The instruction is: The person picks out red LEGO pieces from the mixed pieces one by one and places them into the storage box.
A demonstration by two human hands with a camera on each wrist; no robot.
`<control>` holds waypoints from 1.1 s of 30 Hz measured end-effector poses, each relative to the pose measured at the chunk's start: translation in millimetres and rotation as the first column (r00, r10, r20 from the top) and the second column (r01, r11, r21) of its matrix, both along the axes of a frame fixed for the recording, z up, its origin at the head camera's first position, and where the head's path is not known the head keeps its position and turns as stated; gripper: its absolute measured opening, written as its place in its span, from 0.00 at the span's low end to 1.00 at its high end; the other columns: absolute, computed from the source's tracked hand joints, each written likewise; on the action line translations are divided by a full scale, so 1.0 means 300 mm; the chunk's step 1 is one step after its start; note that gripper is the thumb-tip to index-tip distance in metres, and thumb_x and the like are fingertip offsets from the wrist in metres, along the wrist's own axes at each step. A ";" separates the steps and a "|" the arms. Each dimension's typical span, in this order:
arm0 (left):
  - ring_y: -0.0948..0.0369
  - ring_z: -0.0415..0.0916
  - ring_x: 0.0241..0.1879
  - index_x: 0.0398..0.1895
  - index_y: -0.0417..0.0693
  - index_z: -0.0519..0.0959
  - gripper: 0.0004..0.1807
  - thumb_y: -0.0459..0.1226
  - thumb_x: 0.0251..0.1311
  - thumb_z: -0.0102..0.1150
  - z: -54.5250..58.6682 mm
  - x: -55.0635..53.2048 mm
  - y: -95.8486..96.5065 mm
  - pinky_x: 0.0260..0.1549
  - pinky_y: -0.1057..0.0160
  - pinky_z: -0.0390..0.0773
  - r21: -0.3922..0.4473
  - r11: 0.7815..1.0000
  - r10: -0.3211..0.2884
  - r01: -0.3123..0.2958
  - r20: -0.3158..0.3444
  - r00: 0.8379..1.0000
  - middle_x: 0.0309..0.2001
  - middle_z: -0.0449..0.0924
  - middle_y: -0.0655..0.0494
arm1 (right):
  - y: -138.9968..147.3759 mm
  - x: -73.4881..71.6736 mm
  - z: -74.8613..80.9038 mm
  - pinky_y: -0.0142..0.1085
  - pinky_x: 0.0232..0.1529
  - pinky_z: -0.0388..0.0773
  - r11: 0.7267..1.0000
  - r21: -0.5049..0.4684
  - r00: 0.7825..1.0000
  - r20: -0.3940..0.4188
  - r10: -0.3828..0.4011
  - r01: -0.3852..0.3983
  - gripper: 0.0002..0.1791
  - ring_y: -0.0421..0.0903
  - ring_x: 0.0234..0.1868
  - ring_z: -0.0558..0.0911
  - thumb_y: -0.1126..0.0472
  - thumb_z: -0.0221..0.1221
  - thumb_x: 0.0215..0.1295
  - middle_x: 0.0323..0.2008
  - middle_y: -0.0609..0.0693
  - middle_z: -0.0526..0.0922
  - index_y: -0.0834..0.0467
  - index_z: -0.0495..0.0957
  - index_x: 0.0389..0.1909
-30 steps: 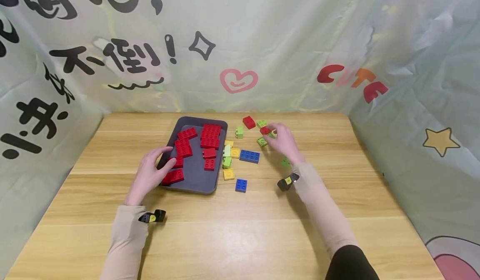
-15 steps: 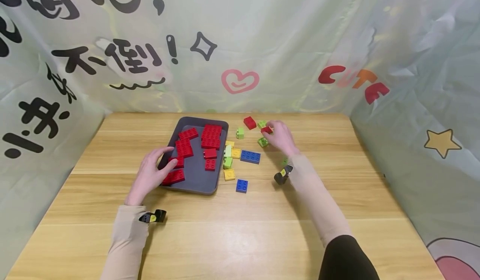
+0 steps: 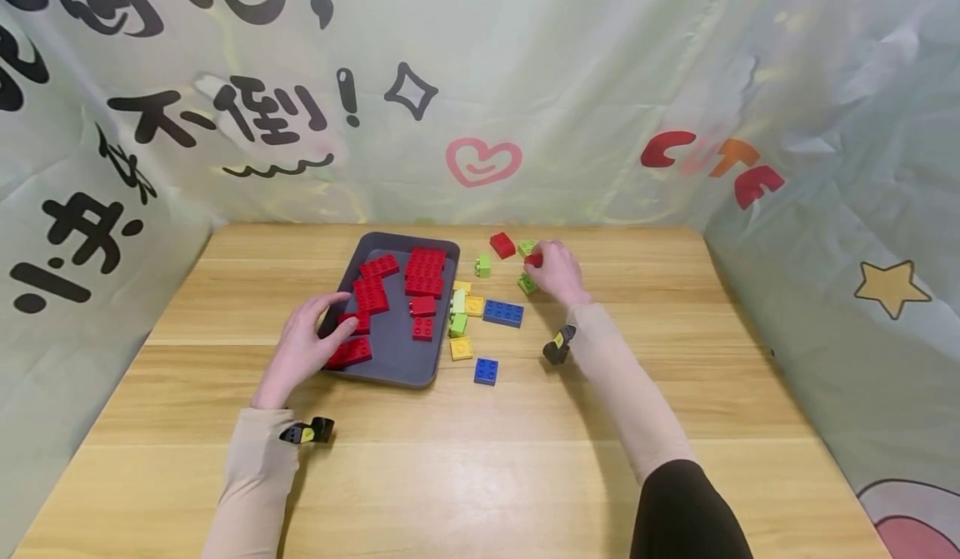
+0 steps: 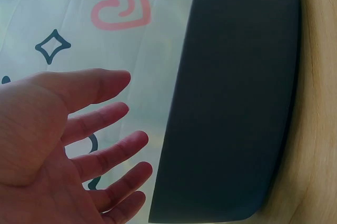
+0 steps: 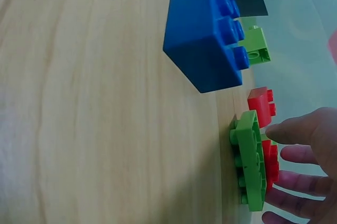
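Note:
My right hand (image 3: 558, 274) is at the back right, its thumb and fingertips pinching a red toy building brick (image 5: 271, 162), mostly hidden by the hand in the head view. A green brick (image 5: 251, 161) lies right beside it, studs facing sideways in the right wrist view. Another red brick (image 3: 502, 246) and a light green one (image 3: 527, 248) are close by. My left hand (image 3: 303, 344) is at the left rim of the dark grey tray (image 3: 390, 351), fingers loosely spread and holding nothing. Several red bricks (image 3: 426, 263) lie in that tray.
Along the tray's right side lie yellow bricks (image 3: 461, 348) and green bricks (image 3: 458, 324). A long blue brick (image 3: 503, 313) and a small blue brick (image 3: 486, 371) sit on the wooden table (image 3: 480, 476). A printed cloth (image 3: 570, 84) hangs behind.
My right forearm and wrist have swung a little to the left, while the fingers stay at the red brick. The left hand and the tray keep their places.

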State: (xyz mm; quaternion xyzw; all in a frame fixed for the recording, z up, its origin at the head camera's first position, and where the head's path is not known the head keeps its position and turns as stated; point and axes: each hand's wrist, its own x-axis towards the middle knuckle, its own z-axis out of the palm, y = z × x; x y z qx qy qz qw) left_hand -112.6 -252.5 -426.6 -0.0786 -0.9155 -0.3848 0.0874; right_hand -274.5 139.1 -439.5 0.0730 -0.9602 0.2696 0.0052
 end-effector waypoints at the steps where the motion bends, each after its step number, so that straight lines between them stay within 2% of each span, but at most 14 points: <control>1: 0.37 0.65 0.67 0.64 0.38 0.73 0.25 0.39 0.67 0.63 0.000 0.000 0.000 0.67 0.34 0.56 0.000 1.000 0.000 0.000 0.002 1.000 0.65 0.73 0.34 | -0.002 -0.001 -0.002 0.51 0.53 0.78 1.000 0.001 1.000 -0.003 -0.003 0.003 0.17 0.58 0.50 0.79 0.60 0.61 0.67 0.50 0.62 0.79 0.65 0.79 0.52; 21: 0.36 0.64 0.67 0.65 0.38 0.73 0.26 0.39 0.66 0.62 0.004 0.002 -0.002 0.68 0.33 0.55 -0.008 1.000 -0.010 0.010 0.006 1.000 0.65 0.72 0.33 | -0.027 -0.019 -0.020 0.50 0.51 0.78 0.997 -0.034 0.996 -0.037 -0.077 0.076 0.10 0.57 0.47 0.78 0.63 0.60 0.66 0.46 0.62 0.79 0.66 0.82 0.43; 27: 0.36 0.64 0.67 0.65 0.38 0.72 0.26 0.39 0.66 0.62 0.009 0.005 -0.001 0.68 0.33 0.54 -0.005 1.000 -0.006 0.006 0.016 1.000 0.65 0.71 0.33 | -0.030 -0.016 -0.018 0.50 0.52 0.79 0.996 -0.031 0.996 -0.044 -0.081 0.080 0.10 0.57 0.47 0.78 0.64 0.60 0.67 0.46 0.62 0.80 0.66 0.82 0.43; 33: 0.36 0.63 0.67 0.66 0.39 0.72 0.27 0.40 0.67 0.62 0.013 0.008 -0.004 0.68 0.32 0.54 -0.009 1.000 0.000 0.000 0.025 1.000 0.66 0.71 0.34 | -0.029 -0.014 -0.016 0.49 0.50 0.81 0.994 -0.076 0.995 -0.052 -0.084 0.079 0.10 0.58 0.47 0.81 0.64 0.59 0.68 0.46 0.62 0.82 0.66 0.83 0.43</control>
